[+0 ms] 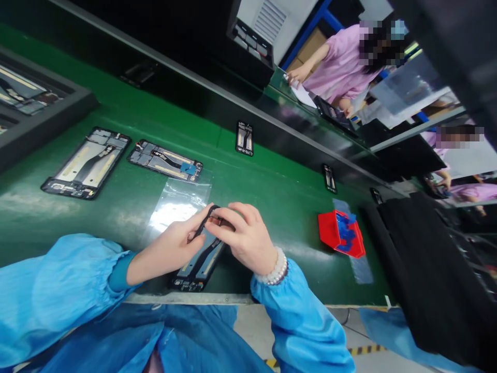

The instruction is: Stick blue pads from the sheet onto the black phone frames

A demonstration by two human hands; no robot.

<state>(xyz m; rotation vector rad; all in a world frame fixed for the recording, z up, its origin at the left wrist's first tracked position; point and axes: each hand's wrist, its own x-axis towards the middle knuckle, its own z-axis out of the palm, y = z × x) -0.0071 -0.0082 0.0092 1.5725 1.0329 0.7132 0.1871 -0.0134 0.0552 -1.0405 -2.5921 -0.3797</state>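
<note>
Green table (287, 248): spreads under the fingers and away on both sides.
Black tray (46, 132): far left of the fingers, opened phone parts inside.
Larger loose phone (87, 166): left of the fingers and farther out, flat, its inside facing up.
Taped phone (163, 160): just beyond the left fingers, with blue tape (188, 168) on its right end.
Clear sheet (174, 202): between the taped phone and the left fingers; a sleeve brushing over could drag it.
Left hand (174, 241): fingers clamped on the open phone's left edge, near its far end.
Open phone (193, 272): slanting down from between both sets of fingers towards the table's front edge; whether its near end rests there I cannot tell. A loosened left grip could let it slip off.
Black ribbon (203, 259): along the open phone, just below the fingers; a stray thumb could crease it.
Right hand (250, 241): fingers bent together at the open phone's far end; what they pinch is hidden, so I cannot tell if they are clamped. Too hard a push could bend the thin frame.
Bead bracelet (277, 269): behind the right fingers; might snag.
Red box (327, 233): well right of the fingers, holding blue bits (345, 233).
</note>
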